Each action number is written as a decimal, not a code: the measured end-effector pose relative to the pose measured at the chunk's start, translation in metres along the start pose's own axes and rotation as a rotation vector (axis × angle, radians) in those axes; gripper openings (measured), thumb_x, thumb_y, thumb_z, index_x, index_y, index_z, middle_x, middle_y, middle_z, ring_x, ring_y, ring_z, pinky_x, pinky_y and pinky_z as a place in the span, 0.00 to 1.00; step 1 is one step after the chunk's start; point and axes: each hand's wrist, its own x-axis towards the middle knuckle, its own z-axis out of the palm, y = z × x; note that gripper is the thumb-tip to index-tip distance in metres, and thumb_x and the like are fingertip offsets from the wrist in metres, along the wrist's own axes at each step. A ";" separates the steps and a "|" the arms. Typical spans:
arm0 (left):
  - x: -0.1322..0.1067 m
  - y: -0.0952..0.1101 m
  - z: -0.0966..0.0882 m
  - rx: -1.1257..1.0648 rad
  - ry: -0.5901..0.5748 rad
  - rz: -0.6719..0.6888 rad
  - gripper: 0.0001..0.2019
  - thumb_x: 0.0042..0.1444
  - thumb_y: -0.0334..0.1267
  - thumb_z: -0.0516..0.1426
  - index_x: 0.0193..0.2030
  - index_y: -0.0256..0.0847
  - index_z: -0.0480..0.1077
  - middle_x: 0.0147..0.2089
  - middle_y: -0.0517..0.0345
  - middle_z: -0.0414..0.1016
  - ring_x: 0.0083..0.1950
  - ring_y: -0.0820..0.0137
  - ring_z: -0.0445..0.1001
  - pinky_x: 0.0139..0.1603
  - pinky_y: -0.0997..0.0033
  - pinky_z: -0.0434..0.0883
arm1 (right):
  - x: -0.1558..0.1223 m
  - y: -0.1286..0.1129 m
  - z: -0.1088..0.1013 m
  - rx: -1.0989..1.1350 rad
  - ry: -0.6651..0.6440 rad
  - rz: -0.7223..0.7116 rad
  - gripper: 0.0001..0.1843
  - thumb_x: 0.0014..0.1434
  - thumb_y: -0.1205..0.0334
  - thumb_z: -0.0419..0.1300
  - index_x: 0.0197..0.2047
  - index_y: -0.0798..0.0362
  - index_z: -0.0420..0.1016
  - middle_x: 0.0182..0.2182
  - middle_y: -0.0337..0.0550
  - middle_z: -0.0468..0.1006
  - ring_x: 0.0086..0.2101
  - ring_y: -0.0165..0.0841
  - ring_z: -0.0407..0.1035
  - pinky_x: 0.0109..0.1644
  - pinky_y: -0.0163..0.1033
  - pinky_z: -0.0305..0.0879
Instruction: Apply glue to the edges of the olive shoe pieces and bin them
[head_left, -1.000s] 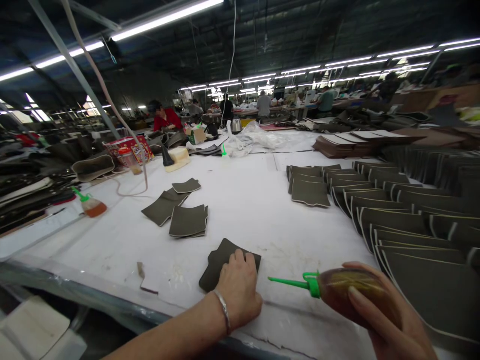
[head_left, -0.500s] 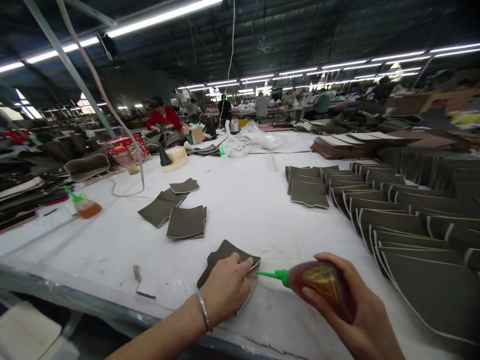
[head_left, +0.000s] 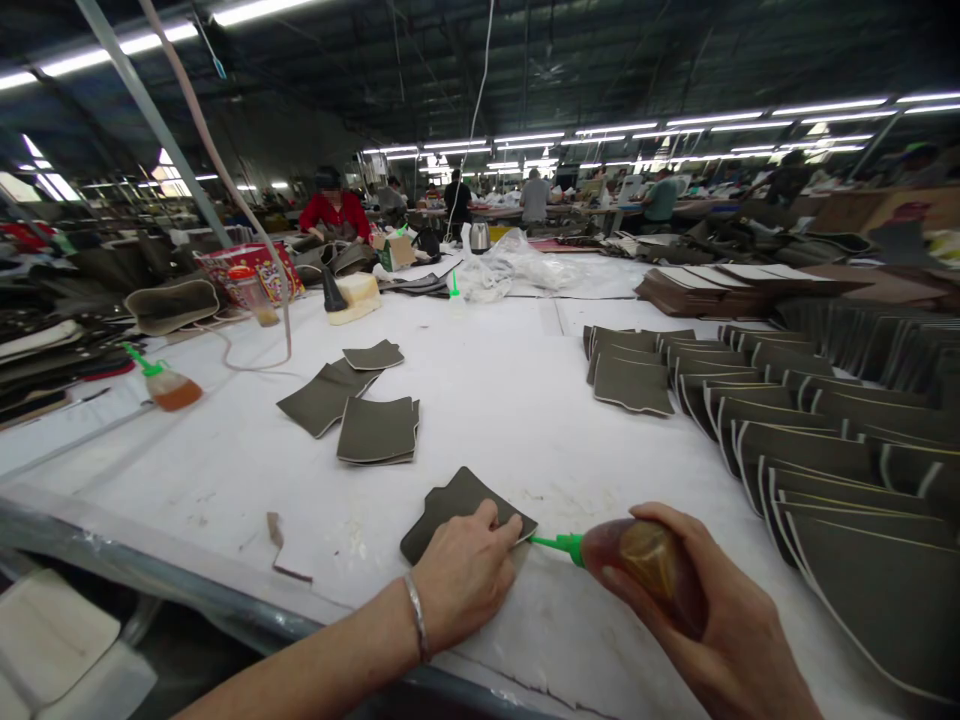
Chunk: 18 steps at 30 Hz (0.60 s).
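Observation:
My left hand (head_left: 471, 572), with a metal bangle at the wrist, grips a dark olive leather-like piece (head_left: 459, 505) on the white table (head_left: 510, 400). Its index finger lies near the right edge of the piece, and the other fingers are curled at the lower edge. My right hand (head_left: 724, 610) is wrapped round a squeeze bottle (head_left: 637, 560) of amber-brown liquid, held tilted on its side. The bottle's green nozzle (head_left: 555, 543) points left, its tip at the right corner of the piece. Whether the tip touches cannot be made out.
Several similar pieces (head_left: 379, 430) lie left of centre. Overlapping rows of dark pieces (head_left: 840, 450) spread along the right. A second glue-like bottle (head_left: 174, 388) leans at the left, near a hanging hose (head_left: 289, 300). A thin scrap (head_left: 277, 545) lies near the front edge. Co-workers (head_left: 334, 210) sit farther back.
The piece's lower right flap, seen under my left fingers before, is now hidden or folded. The nozzle tip has shifted from the piece's right edge to its right corner. The camera view has turned slightly.

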 end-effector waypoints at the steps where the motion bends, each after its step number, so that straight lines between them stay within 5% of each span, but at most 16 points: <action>1: -0.001 -0.001 0.000 0.004 0.005 0.007 0.19 0.58 0.34 0.46 0.56 0.48 0.64 0.43 0.55 0.68 0.35 0.63 0.73 0.37 0.61 0.73 | -0.001 0.001 0.000 0.011 0.007 0.025 0.21 0.59 0.46 0.60 0.52 0.44 0.64 0.41 0.37 0.72 0.38 0.36 0.70 0.42 0.38 0.64; 18: -0.003 -0.003 0.001 -0.006 0.019 0.013 0.20 0.60 0.38 0.47 0.59 0.50 0.62 0.44 0.56 0.69 0.37 0.63 0.75 0.39 0.62 0.73 | -0.003 -0.008 -0.001 0.033 0.042 0.244 0.21 0.59 0.41 0.57 0.49 0.45 0.66 0.36 0.36 0.73 0.34 0.37 0.69 0.41 0.40 0.61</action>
